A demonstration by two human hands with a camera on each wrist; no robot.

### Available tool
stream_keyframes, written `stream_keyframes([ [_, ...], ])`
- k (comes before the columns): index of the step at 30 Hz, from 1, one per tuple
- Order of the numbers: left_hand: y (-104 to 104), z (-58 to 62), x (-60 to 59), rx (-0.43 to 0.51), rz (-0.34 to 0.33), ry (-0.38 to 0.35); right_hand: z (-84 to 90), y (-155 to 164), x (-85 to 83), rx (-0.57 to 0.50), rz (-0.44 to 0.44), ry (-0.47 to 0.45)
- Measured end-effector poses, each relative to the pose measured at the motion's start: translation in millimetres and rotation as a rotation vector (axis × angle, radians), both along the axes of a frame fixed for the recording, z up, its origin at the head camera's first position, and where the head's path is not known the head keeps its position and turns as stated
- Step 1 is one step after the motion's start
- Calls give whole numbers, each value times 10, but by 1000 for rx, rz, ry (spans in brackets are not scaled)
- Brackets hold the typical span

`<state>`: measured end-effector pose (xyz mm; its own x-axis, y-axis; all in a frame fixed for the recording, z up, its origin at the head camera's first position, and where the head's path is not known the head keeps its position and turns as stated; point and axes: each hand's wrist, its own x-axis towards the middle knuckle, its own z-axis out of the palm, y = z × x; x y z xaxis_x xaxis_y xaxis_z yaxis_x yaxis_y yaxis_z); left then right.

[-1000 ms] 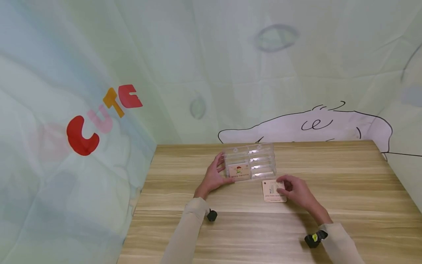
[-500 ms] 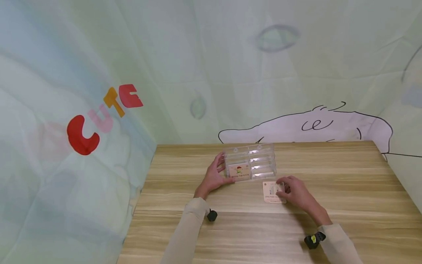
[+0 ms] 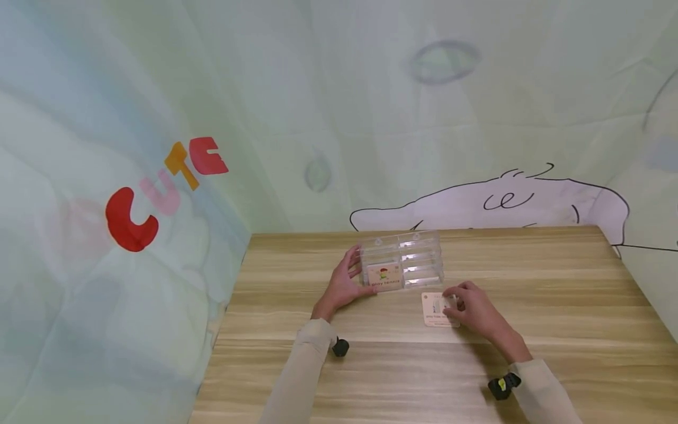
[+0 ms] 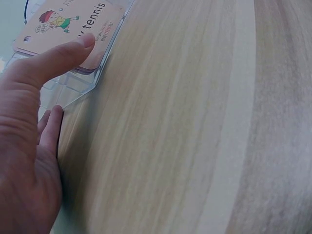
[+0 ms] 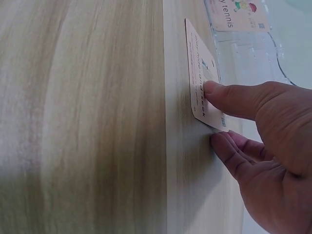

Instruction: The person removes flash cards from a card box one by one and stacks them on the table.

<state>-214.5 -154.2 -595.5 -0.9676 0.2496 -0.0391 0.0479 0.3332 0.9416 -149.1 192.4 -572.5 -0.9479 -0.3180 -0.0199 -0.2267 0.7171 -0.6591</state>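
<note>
The right hand (image 3: 474, 309) lies on a loose card (image 3: 437, 309) that rests flat on the bench (image 3: 556, 330), just near of the clear box's right half. In the right wrist view the thumb (image 5: 229, 95) presses down on the card's face while the curled fingers (image 5: 234, 153) sit at its right edge, so the hand pinches the card there; the card's near edge looks barely raised off the wood, though that is hard to tell.

The left hand (image 3: 343, 282) rests against the left end of a clear box (image 3: 402, 259). Its fingers are nearly straight and relaxed: the thumb (image 4: 53, 61) lies across the box's near front wall, over the card standing behind it, and the other fingers reach along the left side wall. The box stands upright on the bench, divided into several slots in two columns. A card reading "play tennis" (image 3: 385, 275), with a small cartoon figure holding a racket, stands in the nearest slot on the left; the other slots look see-through.

Both forearms wear pale sleeves (image 3: 296, 377), each with a small black device at the wrist. Behind the bench hangs a pale green cloth (image 3: 371, 118) with the coloured letters "CUTE" (image 3: 164, 188) on the left and a line drawing on the right.
</note>
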Motion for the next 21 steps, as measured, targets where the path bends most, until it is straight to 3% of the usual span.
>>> stream_keyframes([
  [21,-14,5,2,19,-4,5,-19,49,-1,-49,-12,30],
])
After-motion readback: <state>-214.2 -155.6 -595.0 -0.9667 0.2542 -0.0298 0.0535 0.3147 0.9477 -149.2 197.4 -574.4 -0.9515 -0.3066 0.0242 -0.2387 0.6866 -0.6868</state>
